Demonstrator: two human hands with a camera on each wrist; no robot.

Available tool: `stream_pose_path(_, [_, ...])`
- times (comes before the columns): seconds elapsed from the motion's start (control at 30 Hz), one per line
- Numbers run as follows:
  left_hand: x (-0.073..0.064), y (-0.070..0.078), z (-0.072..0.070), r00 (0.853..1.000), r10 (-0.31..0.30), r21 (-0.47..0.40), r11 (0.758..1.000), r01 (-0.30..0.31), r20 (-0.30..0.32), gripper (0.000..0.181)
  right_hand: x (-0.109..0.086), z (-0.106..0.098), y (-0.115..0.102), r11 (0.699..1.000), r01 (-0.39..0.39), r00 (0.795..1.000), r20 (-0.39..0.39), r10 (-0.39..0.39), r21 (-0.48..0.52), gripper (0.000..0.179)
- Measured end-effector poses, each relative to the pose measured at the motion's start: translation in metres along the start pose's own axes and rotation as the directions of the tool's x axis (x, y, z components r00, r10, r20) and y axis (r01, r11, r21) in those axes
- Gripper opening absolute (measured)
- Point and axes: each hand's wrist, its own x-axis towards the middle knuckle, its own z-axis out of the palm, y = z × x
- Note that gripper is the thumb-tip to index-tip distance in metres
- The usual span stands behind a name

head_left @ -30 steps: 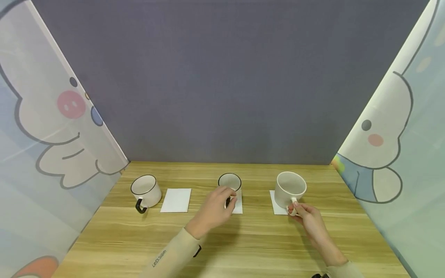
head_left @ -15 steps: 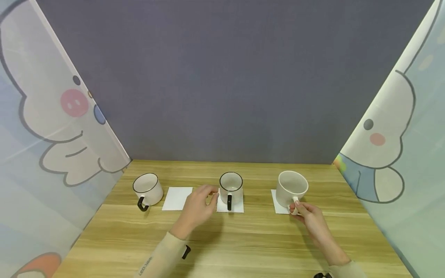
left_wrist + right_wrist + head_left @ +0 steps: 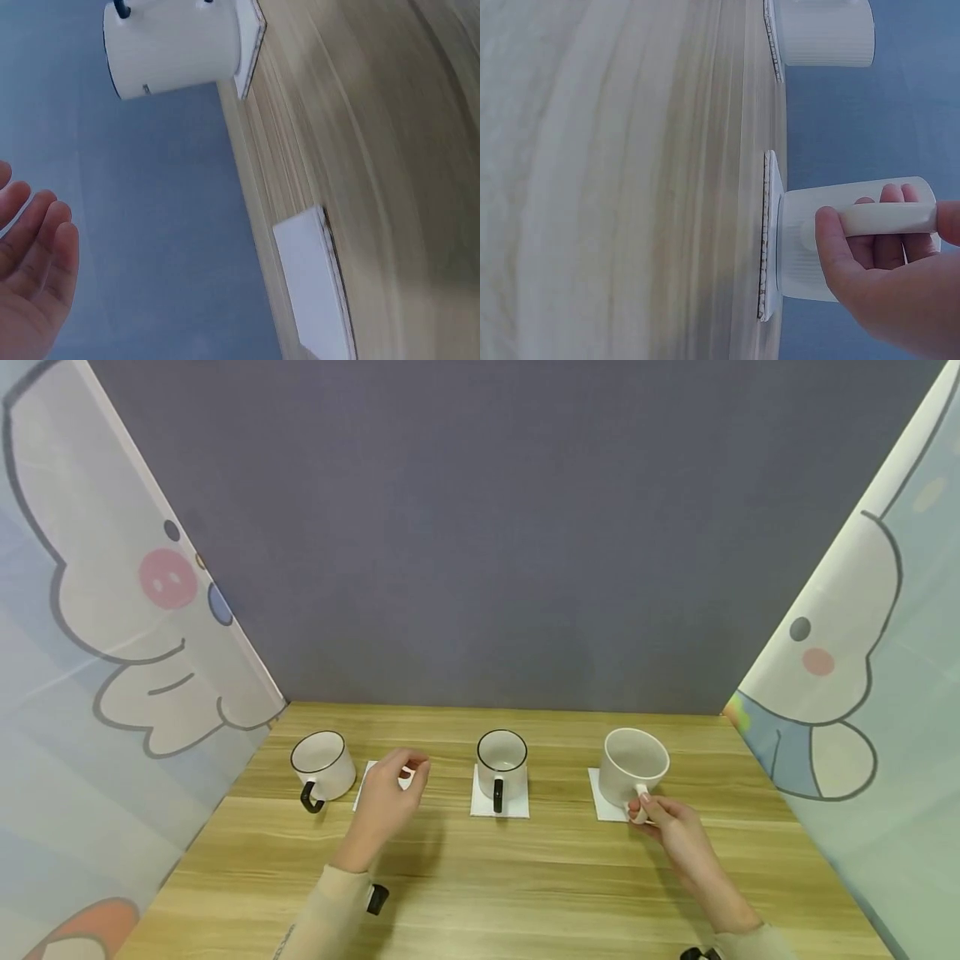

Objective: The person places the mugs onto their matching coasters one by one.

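Observation:
My right hand [image 3: 678,839] grips the handle of a plain white mug [image 3: 626,768], which stands upright on a white square coaster [image 3: 600,802] at the right; the right wrist view shows fingers curled round that handle [image 3: 889,220]. My left hand [image 3: 386,802] holds nothing, its fingers loosely bent, above a second white coaster [image 3: 363,789] that it partly covers. In the middle a white mug with a black rim and black handle [image 3: 501,764] stands on a third coaster [image 3: 517,810]. A similar black-rimmed mug [image 3: 326,768] sits on the bare wood left of my left hand.
The wooden table [image 3: 525,885] ends at a grey panel [image 3: 487,543] behind the mugs. Cartoon-printed curtains [image 3: 127,635] flank the table on the left and right.
My left hand has left the middle mug's handle and moved left over the left coaster. The right hand still holds the plain mug's handle.

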Motion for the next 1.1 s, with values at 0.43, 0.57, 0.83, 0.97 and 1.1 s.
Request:
stream_pose_path(0.43, [-0.004,-0.023,-0.020,0.993,0.020,-0.005,1.000,-0.021,-0.120,0.008,0.001,-0.001,-0.002,1.000,0.005,1.000,0.016,-0.005,-0.029,0.044])
stream_pose_path(0.57, [-0.005,-0.031,-0.026,0.986,0.017,0.004,1.000,-0.017,-0.164,0.008,0.001,-0.001,-0.002,1.000,0.003,1.000,0.015,-0.002,-0.020,0.043])
stream_pose_path(0.83, [-0.010,-0.046,-0.043,0.981,-0.067,0.009,0.997,0.070,-0.183,0.005,0.002,-0.001,-0.002,1.000,0.003,1.000,0.016,-0.003,-0.028,0.043])
stream_pose_path(0.97, [-0.012,-0.053,-0.051,0.971,-0.091,0.011,0.995,0.095,-0.219,0.005,0.003,0.000,-0.002,1.000,0.002,1.000,0.019,-0.001,-0.023,0.043])
stream_pose_path(1.1, [-0.015,-0.059,-0.058,0.960,-0.122,0.022,0.991,0.131,-0.252,0.005,0.002,-0.001,-0.001,1.000,-0.001,1.000,0.016,0.002,-0.019,0.042])
